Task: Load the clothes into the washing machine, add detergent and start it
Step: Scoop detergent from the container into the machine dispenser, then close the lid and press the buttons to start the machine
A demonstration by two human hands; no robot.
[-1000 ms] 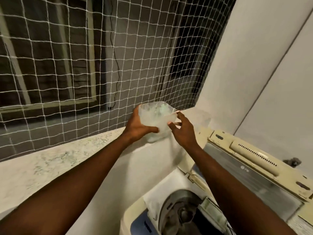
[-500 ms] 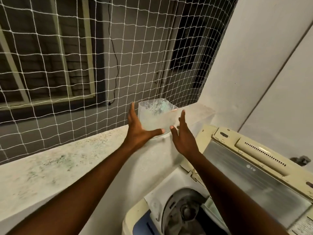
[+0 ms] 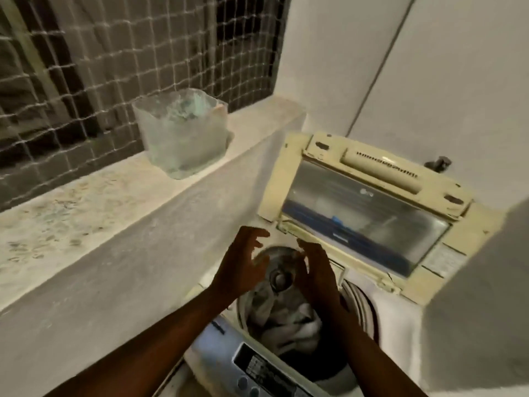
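A cloudy plastic detergent tub [image 3: 183, 133] stands on the concrete ledge [image 3: 86, 202], apart from both hands. The top-loading washing machine [image 3: 395, 319] sits below with its lid [image 3: 363, 210] raised against the wall. Pale clothes [image 3: 289, 322] lie inside the drum around the central agitator [image 3: 279, 277]. My left hand [image 3: 243, 265] and my right hand [image 3: 316, 273] hover over the drum mouth, palms facing each other, fingers spread and holding nothing. The blue control panel [image 3: 252, 365] with buttons runs along the machine's near edge.
White netting [image 3: 114, 53] covers the opening behind the ledge. A white wall [image 3: 429, 67] rises behind the machine, with a small tap fitting [image 3: 438, 163] on it. A grey block [image 3: 475, 296] stands at the right.
Both hands let go of the detergent tub, which now rests on the ledge. They dropped down over the open drum. The view tilted downward toward the machine.
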